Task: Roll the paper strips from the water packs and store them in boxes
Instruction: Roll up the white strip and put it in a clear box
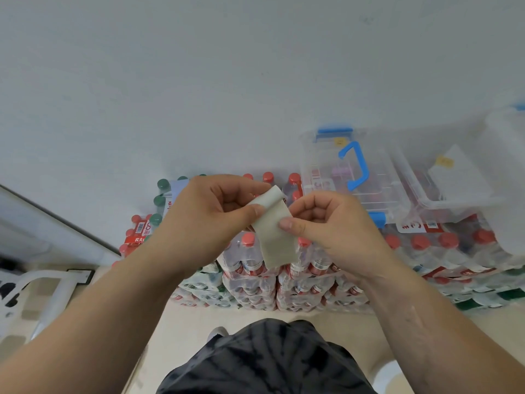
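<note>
Left hand [210,214]: pinches paper strip [274,231] top, curling it to start the roll.
Right hand [326,223]: thumb pinches strip's edge, steadying.

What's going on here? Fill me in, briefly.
A person is holding a pale paper strip in both hands above stacked water packs. The left hand pinches its top end, which curls over; the right hand pinches its side edge. The rest hangs unrolled. A clear box with a blue handle and a second clear box sit on the packs at right.
</note>
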The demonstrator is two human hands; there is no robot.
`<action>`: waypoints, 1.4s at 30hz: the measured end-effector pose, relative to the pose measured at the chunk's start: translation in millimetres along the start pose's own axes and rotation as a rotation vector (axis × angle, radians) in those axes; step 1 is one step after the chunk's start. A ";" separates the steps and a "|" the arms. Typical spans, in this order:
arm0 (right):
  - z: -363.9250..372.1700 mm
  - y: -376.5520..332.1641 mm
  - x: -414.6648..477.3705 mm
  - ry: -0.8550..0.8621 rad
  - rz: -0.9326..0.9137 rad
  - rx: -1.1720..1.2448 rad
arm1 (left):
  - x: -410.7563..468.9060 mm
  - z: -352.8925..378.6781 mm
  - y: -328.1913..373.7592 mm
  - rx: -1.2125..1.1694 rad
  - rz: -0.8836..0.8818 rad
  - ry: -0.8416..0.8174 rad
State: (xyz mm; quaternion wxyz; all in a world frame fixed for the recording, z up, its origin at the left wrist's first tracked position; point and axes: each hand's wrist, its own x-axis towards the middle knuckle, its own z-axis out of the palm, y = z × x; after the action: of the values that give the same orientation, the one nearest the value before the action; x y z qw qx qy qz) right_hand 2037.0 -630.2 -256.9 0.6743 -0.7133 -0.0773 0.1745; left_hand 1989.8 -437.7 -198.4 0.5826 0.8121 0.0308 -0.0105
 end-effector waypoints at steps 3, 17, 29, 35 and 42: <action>2.7 -1.8 -2.7 -0.002 -0.020 0.008 | -1.4 1.6 0.8 -0.040 0.017 -0.011; 17.6 8.7 -8.2 0.077 -0.112 0.043 | -1.3 7.4 -1.7 -0.138 -0.042 0.134; 26.3 12.1 1.3 0.098 -0.224 -0.399 | 6.9 1.9 -6.6 -0.090 -0.109 0.136; 17.7 13.3 6.6 -0.023 -0.171 -0.432 | 7.0 0.8 -13.8 0.041 -0.107 0.136; 9.5 16.2 12.6 -0.118 -0.152 -0.367 | 0.6 2.6 -21.4 0.158 -0.053 0.134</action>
State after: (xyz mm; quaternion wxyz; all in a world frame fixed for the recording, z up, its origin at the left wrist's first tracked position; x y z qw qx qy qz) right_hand 2043.3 -618.2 -275.0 0.5385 -0.8049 -0.2010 0.1476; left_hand 1989.1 -433.3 -219.6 0.5129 0.8533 0.0904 0.0260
